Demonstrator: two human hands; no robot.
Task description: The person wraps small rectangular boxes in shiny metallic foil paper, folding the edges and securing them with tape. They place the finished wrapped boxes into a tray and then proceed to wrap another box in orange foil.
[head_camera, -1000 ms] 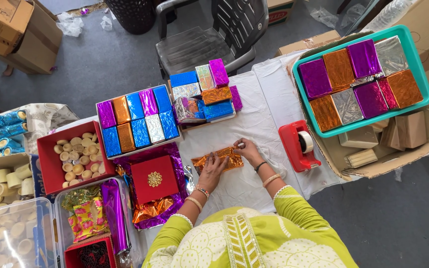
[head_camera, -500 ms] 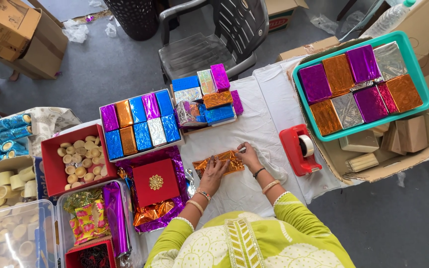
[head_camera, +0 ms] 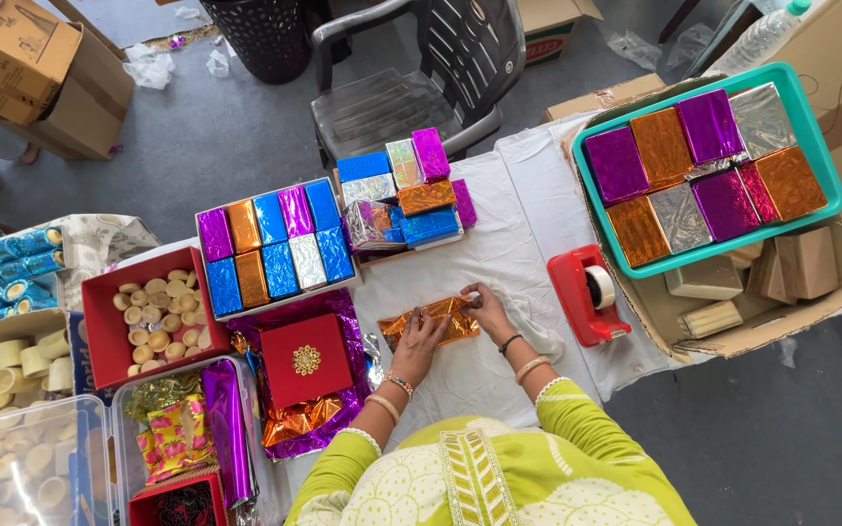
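A small box half-wrapped in shiny orange foil [head_camera: 433, 319] lies on the white cloth [head_camera: 499, 224] in front of me. My left hand [head_camera: 419, 347] presses down on its near left part. My right hand [head_camera: 488, 310] holds the foil at the box's right end, fingers pinched on the paper. Both wrists wear bangles, and my green sleeves show at the bottom of the view.
A red tape dispenser [head_camera: 589, 292] sits right of my hands. A teal tray [head_camera: 822, 166] of wrapped boxes rests on a cardboard carton of plain boxes. Stacks of foil-wrapped boxes [head_camera: 275, 244] stand ahead, a red gift box [head_camera: 304, 358] on purple foil at left, a red box of clay cups [head_camera: 99, 326] beyond it.
My hands have stayed on the orange foil box, shifting slightly as they fold the paper. The view has tilted a little.
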